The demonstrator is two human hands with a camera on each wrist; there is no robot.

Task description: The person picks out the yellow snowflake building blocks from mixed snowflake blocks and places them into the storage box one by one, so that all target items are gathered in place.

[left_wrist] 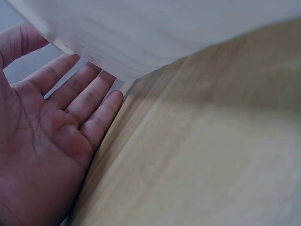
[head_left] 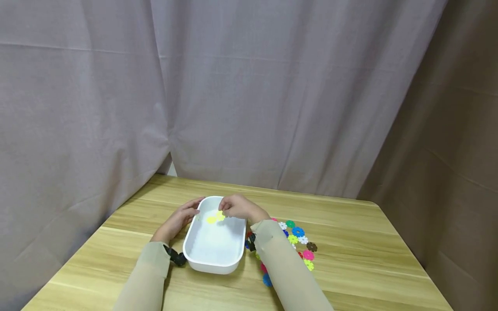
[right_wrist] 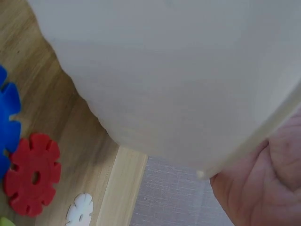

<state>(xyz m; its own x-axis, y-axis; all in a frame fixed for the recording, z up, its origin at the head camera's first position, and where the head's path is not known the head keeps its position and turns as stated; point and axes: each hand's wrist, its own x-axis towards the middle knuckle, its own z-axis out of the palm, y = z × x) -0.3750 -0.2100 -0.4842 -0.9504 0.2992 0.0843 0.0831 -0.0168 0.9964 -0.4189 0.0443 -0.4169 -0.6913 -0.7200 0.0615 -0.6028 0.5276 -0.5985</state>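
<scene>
A white plastic tub (head_left: 213,254) stands on the wooden table. My left hand (head_left: 189,210) lies flat against the tub's far left wall, fingers (left_wrist: 80,94) straight along the tub (left_wrist: 164,28). Over the tub's far rim my right hand (head_left: 226,211) pinches a yellow flower-shaped piece (head_left: 221,215) at its fingertips. A second yellow piece (head_left: 211,220) lies inside the tub beside it. In the right wrist view only the heel of my right hand (right_wrist: 263,188) shows behind the tub wall (right_wrist: 178,70).
Several coloured flower pieces lie on the table right of the tub, among them a blue one (head_left: 298,232) and a pink one (head_left: 308,255). A red piece (right_wrist: 33,173), a blue one (right_wrist: 7,122) and a white one (right_wrist: 80,209) sit near the tub. Curtains hang behind.
</scene>
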